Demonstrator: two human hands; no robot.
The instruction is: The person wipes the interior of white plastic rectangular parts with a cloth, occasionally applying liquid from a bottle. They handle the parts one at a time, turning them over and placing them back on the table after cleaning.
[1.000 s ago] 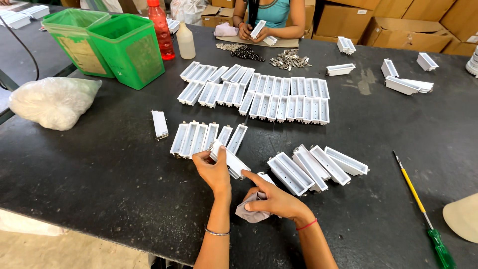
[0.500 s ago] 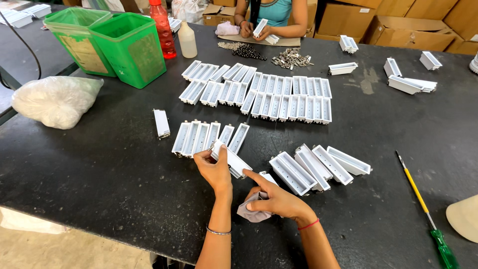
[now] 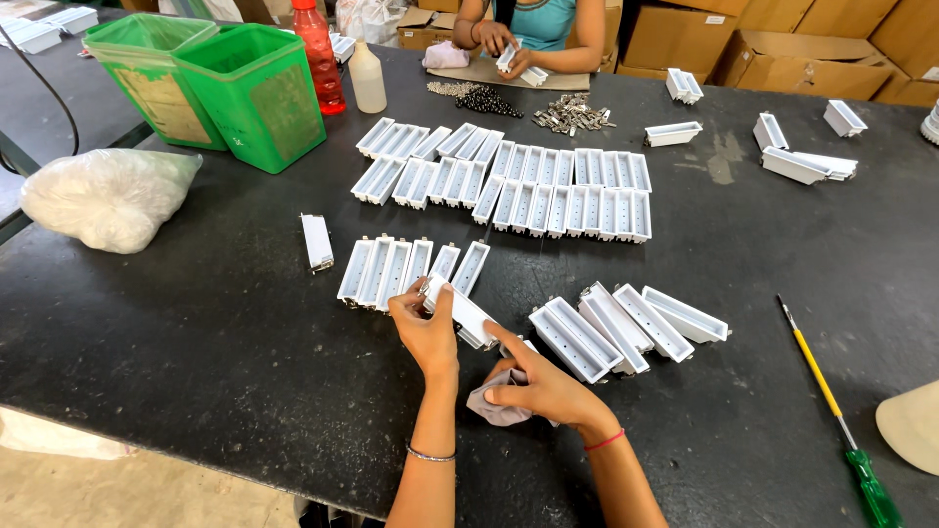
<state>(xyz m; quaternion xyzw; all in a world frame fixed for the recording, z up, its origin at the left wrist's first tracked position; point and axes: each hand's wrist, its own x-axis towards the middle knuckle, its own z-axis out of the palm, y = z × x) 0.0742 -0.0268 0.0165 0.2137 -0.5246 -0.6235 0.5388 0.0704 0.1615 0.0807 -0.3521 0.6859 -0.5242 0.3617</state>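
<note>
My left hand [image 3: 426,328] grips a white oblong plastic housing [image 3: 468,315] just in front of a short row of the same housings [image 3: 401,266] on the black table [image 3: 196,332]. My right hand [image 3: 540,387] holds a crumpled pale cloth [image 3: 491,403] and its forefinger reaches up toward the held housing. To the right lie three loose housings [image 3: 626,328] at an angle. Farther back, two long rows of housings [image 3: 528,186] lie side by side.
Two green bins [image 3: 230,83], a red bottle [image 3: 318,59] and a white bottle [image 3: 369,78] stand at the back left. A white filled bag [image 3: 103,196] lies left. A green-handled screwdriver [image 3: 841,420] lies right. Another person [image 3: 533,34] works across the table beside small metal parts [image 3: 572,115].
The view has shifted slightly. Both hands stay at the same spot with the housing and the cloth; the held housing has turned a little in my left hand.
</note>
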